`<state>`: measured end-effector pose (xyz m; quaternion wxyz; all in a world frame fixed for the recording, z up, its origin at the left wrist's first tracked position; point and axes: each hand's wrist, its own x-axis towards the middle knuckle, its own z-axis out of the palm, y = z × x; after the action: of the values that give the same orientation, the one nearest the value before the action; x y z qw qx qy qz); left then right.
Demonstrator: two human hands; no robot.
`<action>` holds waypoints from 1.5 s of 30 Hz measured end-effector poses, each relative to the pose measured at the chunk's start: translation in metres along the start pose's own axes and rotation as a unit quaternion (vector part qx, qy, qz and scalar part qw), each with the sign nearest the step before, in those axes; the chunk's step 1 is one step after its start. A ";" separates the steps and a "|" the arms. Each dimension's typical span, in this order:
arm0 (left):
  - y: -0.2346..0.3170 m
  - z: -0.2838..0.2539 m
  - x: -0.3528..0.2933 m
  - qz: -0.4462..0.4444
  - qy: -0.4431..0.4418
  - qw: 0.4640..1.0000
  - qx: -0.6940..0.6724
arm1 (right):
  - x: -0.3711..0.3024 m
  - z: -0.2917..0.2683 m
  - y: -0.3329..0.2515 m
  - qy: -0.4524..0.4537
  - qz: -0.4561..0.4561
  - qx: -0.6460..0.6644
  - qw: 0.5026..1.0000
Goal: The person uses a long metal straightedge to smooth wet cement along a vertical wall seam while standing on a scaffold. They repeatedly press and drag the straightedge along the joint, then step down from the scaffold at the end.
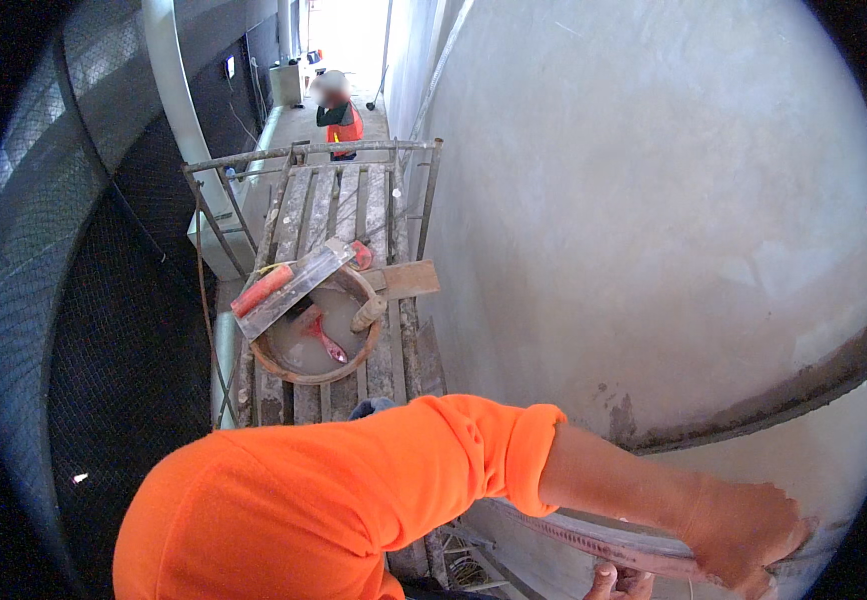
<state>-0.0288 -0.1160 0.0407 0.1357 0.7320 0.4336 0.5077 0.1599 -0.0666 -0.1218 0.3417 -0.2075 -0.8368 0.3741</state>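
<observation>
Apparently, the broad, smooth grey wall [654, 200] is largely finished above its dark brown rough border [814, 383], leaving work below that edge, where left hand [749, 530] and right hand [622, 585] meet a long pinkish strip [594, 545], each grip's closure indeterminable.

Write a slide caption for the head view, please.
Left hand at a reddish strip beside a grey wall; a tub on planks beyond.

No readable text, numbers or signs anywhere.
</observation>
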 end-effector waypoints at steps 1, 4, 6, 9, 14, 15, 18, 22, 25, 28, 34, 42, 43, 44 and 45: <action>0.001 0.000 -0.001 -0.002 -0.003 1.000 0.001 | -0.001 0.003 0.002 0.019 0.004 0.026 0.999; 0.004 -0.001 -0.004 -0.015 -0.019 1.000 0.001 | 0.002 0.003 0.007 -0.020 -0.031 -0.045 0.998; 0.004 0.000 -0.006 -0.009 -0.021 1.000 -0.019 | 0.003 0.003 0.008 -0.016 -0.063 -0.090 0.994; 0.005 0.001 -0.006 -0.002 -0.019 1.000 -0.007 | 0.002 0.003 0.006 -0.002 -0.057 -0.134 0.989; 0.005 0.003 -0.005 -0.002 -0.020 1.000 -0.005 | 0.002 0.008 0.003 0.037 -0.052 -0.117 0.991; 0.004 0.004 -0.004 -0.003 -0.021 1.000 -0.001 | 0.002 0.008 0.004 0.038 -0.057 -0.124 0.990; 0.004 0.004 -0.004 0.002 -0.016 1.000 -0.004 | 0.003 0.006 0.006 0.040 -0.077 -0.151 0.985; 0.003 0.005 -0.003 0.007 -0.009 1.000 -0.007 | 0.003 0.004 0.010 0.047 -0.088 -0.167 0.981; 0.003 0.006 -0.002 0.008 -0.010 1.000 0.006 | 0.002 0.003 0.011 0.054 -0.096 -0.172 0.979; 0.003 0.007 -0.001 -0.005 -0.022 1.000 -0.009 | 0.002 0.003 0.013 0.058 -0.109 -0.152 0.981; -0.004 0.014 0.006 0.005 -0.019 1.000 -0.007 | 0.003 0.000 0.016 0.069 -0.113 -0.167 0.977; -0.035 0.031 0.021 0.088 0.053 0.992 -0.074 | 0.007 -0.003 0.013 0.073 -0.151 -0.137 0.976; -0.035 0.032 0.022 0.084 0.059 0.991 -0.082 | 0.008 -0.004 0.013 0.079 -0.152 -0.122 0.978; -0.034 0.032 0.022 0.080 0.065 0.990 -0.091 | 0.008 -0.005 0.014 0.071 -0.149 -0.127 0.978; -0.033 0.031 0.022 0.077 0.072 0.989 -0.099 | 0.008 -0.007 0.015 0.064 -0.146 -0.134 0.978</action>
<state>-0.0160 -0.0726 0.0194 0.1367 0.7073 0.3322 0.6089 0.1614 -0.0490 -0.1267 0.4147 -0.1501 -0.8770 0.1907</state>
